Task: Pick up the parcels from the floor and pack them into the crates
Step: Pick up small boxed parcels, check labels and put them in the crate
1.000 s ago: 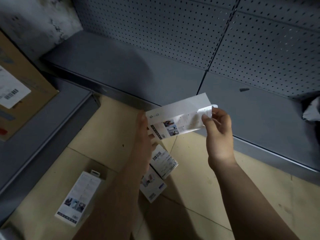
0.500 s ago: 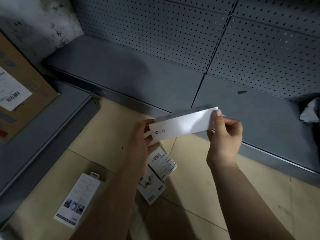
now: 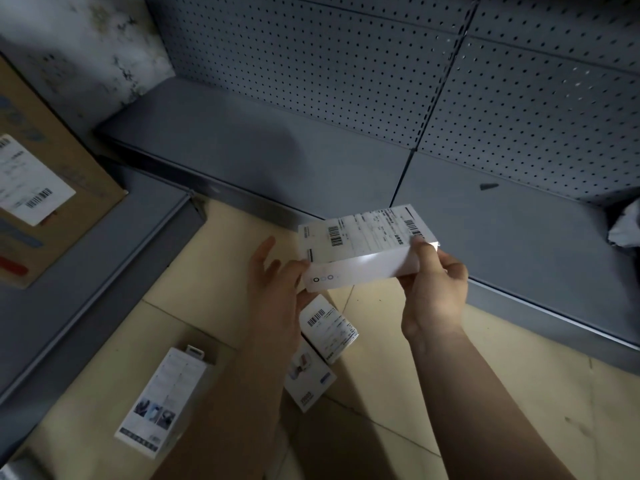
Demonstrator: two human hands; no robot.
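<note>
I have the parcel (image 3: pixel 363 258) pinched by the right hand (image 3: pixel 436 289), left hand (image 3: pixel 277 292) seemingly just propping it open-fingered — it could slip.

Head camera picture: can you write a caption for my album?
Right hand grips a white parcel; left hand touches its end, above three parcels on the floor.

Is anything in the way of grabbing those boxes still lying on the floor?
No obstacle shows over the floor boxes. But the hands are busy: the right hand grips the white box above them, and the left hand touches its end.
</note>
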